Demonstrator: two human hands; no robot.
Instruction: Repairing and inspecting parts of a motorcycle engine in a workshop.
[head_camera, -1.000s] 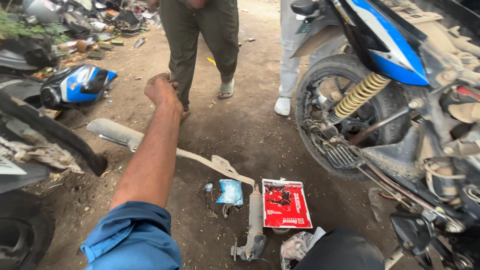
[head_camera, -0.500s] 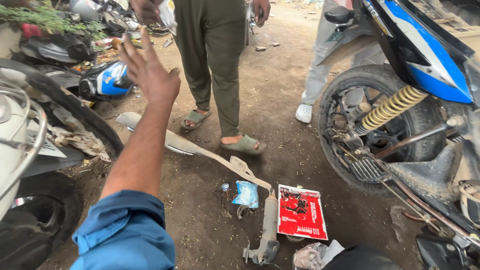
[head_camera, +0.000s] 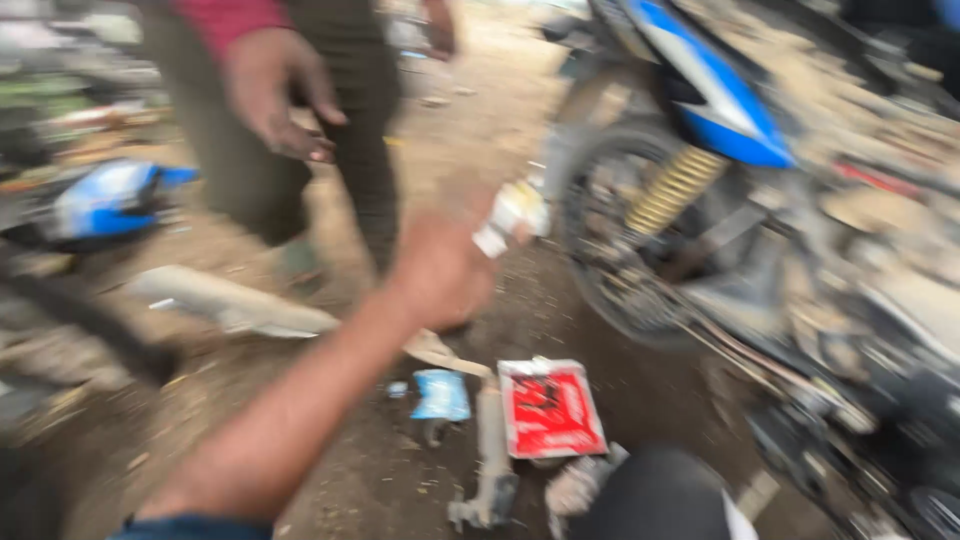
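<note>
The wearer's left hand is stretched out in front, fingers curled in around a small white folded bit of paper or packet. The frame is blurry, so it's hard to say exactly what that white thing is, but it pokes out of the top of the fist, just beside the rear wheel of the blue and white motorcycle with its yellow coil shock absorber. The right hand isn't in view at all.

Another person in olive green trousers stands just behind, and that person's hand hangs loose with the fingers half bent, holding nothing.

Down on the dirt ground, below the outstretched arm, there's a flat red square packet, a small light blue wrapper right beside it, and a long grey metal part between the two. A pale bent metal strip lies further left, and a blue and white helmet-like shell sits off at the left edge.
</note>
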